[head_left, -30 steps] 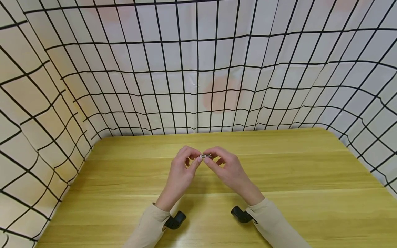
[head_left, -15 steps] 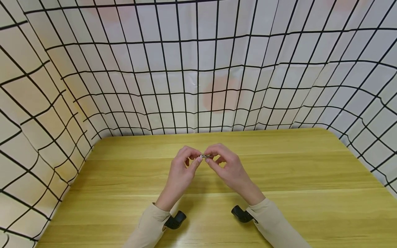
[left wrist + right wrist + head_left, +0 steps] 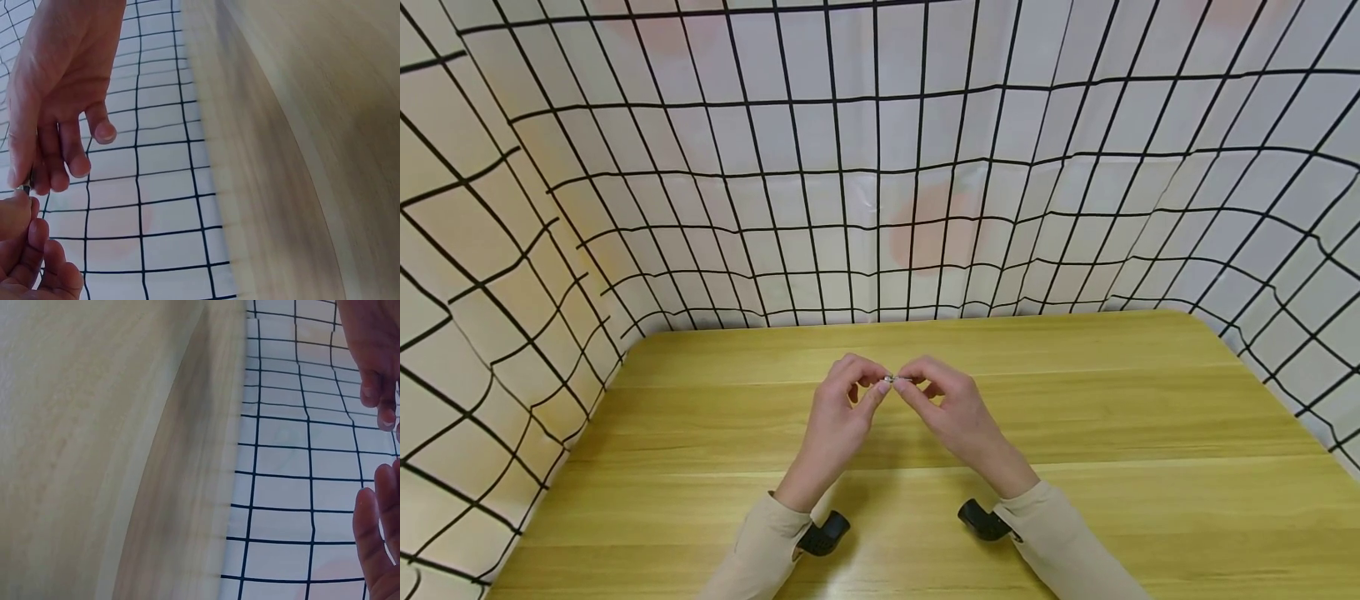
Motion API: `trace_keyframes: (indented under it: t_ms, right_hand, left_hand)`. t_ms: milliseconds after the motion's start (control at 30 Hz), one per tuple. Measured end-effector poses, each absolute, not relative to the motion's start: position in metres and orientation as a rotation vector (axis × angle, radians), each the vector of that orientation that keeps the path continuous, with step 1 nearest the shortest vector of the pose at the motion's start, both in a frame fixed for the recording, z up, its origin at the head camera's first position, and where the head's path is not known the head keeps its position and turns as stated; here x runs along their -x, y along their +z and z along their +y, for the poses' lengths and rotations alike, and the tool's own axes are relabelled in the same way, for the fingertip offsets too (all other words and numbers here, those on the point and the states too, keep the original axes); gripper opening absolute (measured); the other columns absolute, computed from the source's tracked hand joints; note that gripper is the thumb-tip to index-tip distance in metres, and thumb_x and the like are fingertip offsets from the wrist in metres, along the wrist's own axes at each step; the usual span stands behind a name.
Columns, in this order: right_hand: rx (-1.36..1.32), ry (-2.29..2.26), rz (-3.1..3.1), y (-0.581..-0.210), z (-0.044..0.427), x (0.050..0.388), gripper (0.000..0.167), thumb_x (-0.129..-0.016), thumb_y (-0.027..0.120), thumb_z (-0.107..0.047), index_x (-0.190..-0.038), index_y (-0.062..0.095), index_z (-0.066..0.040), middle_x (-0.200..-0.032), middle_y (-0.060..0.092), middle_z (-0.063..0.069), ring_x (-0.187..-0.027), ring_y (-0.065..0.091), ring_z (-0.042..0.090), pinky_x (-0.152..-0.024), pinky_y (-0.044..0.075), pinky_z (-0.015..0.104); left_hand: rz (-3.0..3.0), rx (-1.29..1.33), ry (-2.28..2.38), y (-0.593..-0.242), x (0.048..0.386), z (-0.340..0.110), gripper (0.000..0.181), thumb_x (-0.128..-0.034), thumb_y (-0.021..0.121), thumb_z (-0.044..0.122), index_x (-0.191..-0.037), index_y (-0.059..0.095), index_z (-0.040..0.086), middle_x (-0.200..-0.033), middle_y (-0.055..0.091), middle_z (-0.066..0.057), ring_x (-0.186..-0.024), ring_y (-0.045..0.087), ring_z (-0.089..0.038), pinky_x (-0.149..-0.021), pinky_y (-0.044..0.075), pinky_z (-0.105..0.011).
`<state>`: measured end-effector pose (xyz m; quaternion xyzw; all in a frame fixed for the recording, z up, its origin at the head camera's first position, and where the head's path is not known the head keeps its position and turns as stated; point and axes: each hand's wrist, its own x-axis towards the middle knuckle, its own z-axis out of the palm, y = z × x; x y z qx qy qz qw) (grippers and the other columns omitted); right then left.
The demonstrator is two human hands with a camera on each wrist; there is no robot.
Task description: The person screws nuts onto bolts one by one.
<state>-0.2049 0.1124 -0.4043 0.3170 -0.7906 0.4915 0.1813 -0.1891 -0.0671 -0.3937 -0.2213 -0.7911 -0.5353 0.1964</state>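
A small, slim silvery metal piece is held in the air between both hands in the head view. Its exact kind cannot be made out, as fingertips cover most of it. My left hand pinches its left end between thumb and index finger. From the other side my right hand pinches its right end the same way, the two sets of fingertips nearly touching. In the left wrist view a dark bit of the metal piece peeks out between the fingertips. The right wrist view shows parts of both hands at its right edge, without the piece.
Below the hands lies a wooden table with light and dark grain. White sheeting with a black grid stands behind and at both sides. Black curved devices stick out from the beige sleeves at both wrists.
The right fingertips have shifted slightly along the metal piece toward the left hand, and less of it shows now. The left hand has stayed in place.
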Motion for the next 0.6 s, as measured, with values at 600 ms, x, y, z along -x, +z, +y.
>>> trace_keyframes:
  t_ms: [600]
  right_hand:
    - [-0.941,1.372,-2.187,-0.4021,0.1131,0.2043,0.028,-0.088,0.072,-0.001,-0.112,0.063,-0.012,-0.108,0.062,0.001,-0.089,0.061,0.015,-0.065,0.053,0.03]
  left_hand:
    - [-2.216,0.595,-1.515,-0.3949,0.1901,-0.0681,0.005,-0.0923,0.068,0.005,-0.093,0.068,0.01,-0.09,0.058,0.005,-0.086,0.052,-0.018,-0.068,0.04,-0.038]
